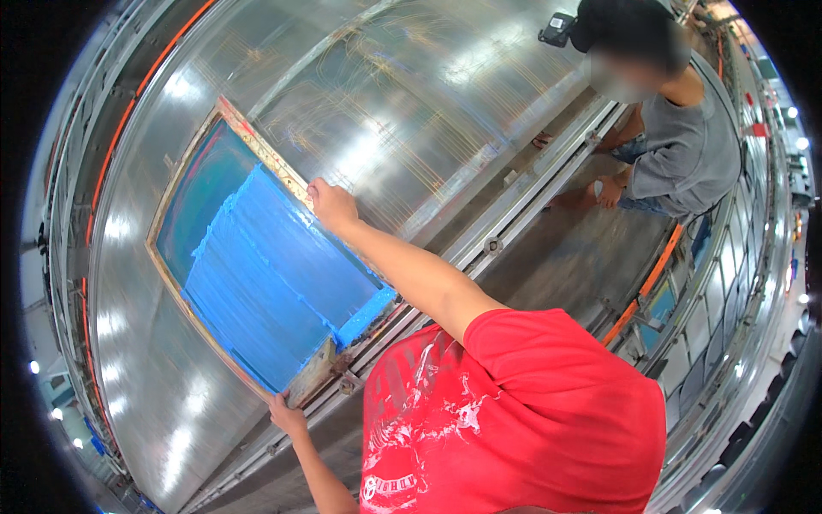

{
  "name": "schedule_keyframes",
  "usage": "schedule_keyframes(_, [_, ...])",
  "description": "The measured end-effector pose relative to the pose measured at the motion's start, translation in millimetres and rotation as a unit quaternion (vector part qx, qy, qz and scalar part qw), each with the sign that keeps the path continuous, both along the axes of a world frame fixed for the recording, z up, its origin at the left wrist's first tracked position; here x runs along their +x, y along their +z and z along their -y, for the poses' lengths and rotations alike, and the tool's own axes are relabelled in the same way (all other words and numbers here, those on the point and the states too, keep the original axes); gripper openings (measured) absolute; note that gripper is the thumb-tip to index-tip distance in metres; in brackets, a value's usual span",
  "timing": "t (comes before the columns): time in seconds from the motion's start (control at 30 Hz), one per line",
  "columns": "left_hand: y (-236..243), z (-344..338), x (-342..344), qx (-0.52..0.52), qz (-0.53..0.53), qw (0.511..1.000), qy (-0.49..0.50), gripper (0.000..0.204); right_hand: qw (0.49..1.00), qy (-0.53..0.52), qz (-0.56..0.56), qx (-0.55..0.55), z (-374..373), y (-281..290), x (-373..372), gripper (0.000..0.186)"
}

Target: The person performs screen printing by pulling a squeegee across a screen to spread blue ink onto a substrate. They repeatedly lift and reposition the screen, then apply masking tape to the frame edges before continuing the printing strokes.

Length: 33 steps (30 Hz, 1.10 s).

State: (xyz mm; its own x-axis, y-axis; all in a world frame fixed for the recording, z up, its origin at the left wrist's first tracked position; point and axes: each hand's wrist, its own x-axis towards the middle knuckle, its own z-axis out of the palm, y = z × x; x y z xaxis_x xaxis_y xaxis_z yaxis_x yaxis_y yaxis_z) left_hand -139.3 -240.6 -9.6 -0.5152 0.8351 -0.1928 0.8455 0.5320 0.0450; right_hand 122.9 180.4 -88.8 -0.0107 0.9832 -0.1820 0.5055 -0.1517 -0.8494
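Note:
A screen printing frame point(276, 161) with a wooden rim lies slanted on a shiny metal table. Thick blue ink point(257, 274) covers most of its mesh, while the far end of the mesh shows dark teal. My right hand point(332, 206) is closed around the frame's right long side. At the near left corner, my left hand point(287, 417) grips the rim with its fingers partly hidden. Along the near end of the frame lies a lump or bar coated in blue ink point(366, 315); its kind cannot be made out.
The long metal table point(377, 146) carries thin yellowish line marks. A metal rail point(522, 223) with round fittings runs along its near edge. Beyond the rail, at the right, another person point(685, 128) in a grey top and dark cap sits or crouches. Orange strips point(642, 287) line the structures.

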Motion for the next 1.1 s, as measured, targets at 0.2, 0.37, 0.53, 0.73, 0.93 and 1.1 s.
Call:
schedule_keyframes(0.2, [-10,11,0,0.023,-0.001,1.0,-0.017,0.038,0.999,-0.003,-0.03,0.032,8,12,2,0.022])
schedule_keyframes(0.37, [-6,8,0,0.026,0.006,0.999,-0.025,0.038,0.998,-0.005,-0.037,0.051,9,11,3,0.02])
schedule_keyframes(0.53, [-9,7,-1,0.028,0.016,0.999,-0.027,0.038,0.996,-0.009,-0.051,0.072,6,5,-1,0.018])
schedule_keyframes(0.73, [-13,7,-5,0.026,0.009,0.999,-0.023,0.037,0.995,-0.007,-0.056,0.086,7,6,1,0.017])
schedule_keyframes(0.93, [-5,1,-6,0.01,0.033,0.999,-0.012,0.039,0.997,0.0,-0.031,0.073,8,11,2,0.015])
schedule_keyframes(1.1, [2,-4,-6,-0.008,0.05,0.999,-0.004,0.04,0.998,0.01,-0.04,0.046,8,19,4,0.015])
